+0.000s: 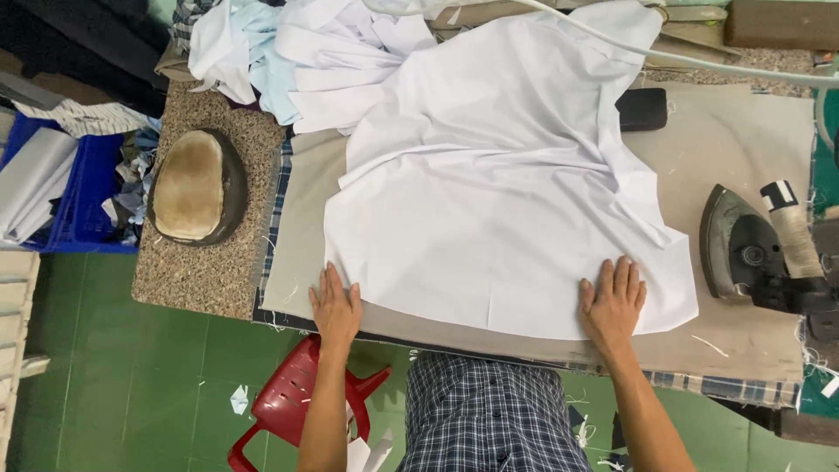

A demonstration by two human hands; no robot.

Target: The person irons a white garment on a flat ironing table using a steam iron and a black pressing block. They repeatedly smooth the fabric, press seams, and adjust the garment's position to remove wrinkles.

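- The left hand (pixel 335 304) is laid flat and open on the table's near edge, touching the lower left corner of the white cloth (pixel 498 201).
- The right hand (pixel 613 302) is pressed flat, fingers spread, on the cloth's lower right edge.
- The cloth is spread across the padded table (pixel 743 149).
- An iron (pixel 743 253) is seen to the right.
- A pressing pad (pixel 194 185) is seen to the left.

A large white cloth (pixel 489 201) is lying spread across the beige padded ironing surface (pixel 743 140), creased and rumpled through its middle, its near hem running flat along the edge at six o'clock. Its far end is bunching upward toward twelve o'clock, while one corner is folding over at three o'clock.
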